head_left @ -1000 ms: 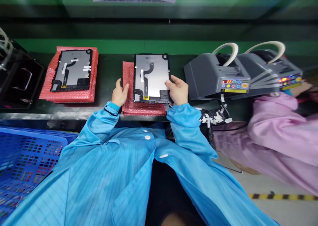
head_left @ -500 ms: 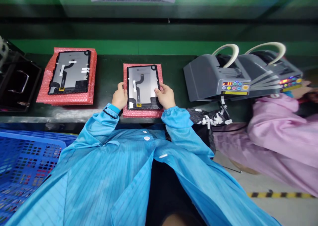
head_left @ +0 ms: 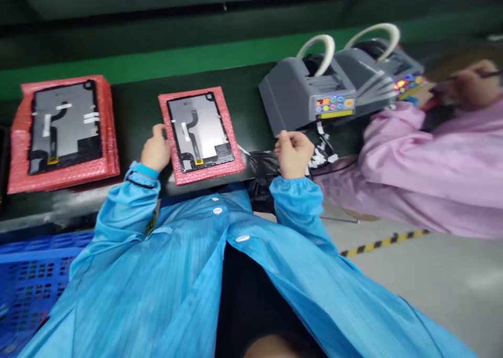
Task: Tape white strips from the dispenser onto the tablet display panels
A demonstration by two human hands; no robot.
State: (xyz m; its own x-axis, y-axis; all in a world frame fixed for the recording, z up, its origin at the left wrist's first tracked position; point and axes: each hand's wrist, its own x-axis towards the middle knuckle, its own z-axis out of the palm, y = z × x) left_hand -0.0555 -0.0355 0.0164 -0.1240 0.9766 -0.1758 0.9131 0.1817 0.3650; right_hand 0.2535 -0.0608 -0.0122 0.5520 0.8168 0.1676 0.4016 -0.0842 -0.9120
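A tablet screen assembly (head_left: 210,132), grey-backed with a black frame and flex cable, lies on a pink bubble-wrap sheet (head_left: 231,138) at the table's front edge. My left hand (head_left: 156,151) is beside the sheet's left edge, fingers loosely bent and apart, holding nothing visible; whether it touches the sheet is unclear. To the right, away from the screen, my right hand (head_left: 294,154) has its fingers curled together in front of a grey tape dispenser (head_left: 291,98). Anything between those fingertips is too small to make out. Beneath it, a black plastic bag (head_left: 262,164) carries white tape scraps (head_left: 320,156).
Another screen assembly (head_left: 74,122) rests on stacked bubble wrap (head_left: 108,138) at left. A second dispenser (head_left: 373,80) stands at right, near a co-worker's hand (head_left: 477,83) and pink sleeve (head_left: 432,159). A blue plastic basket (head_left: 39,274) sits below the table at lower left.
My right hand has let go of the screen's right edge and moved right toward the tape dispenser. My left hand has come slightly away from the screen. The view has turned and shifted right.
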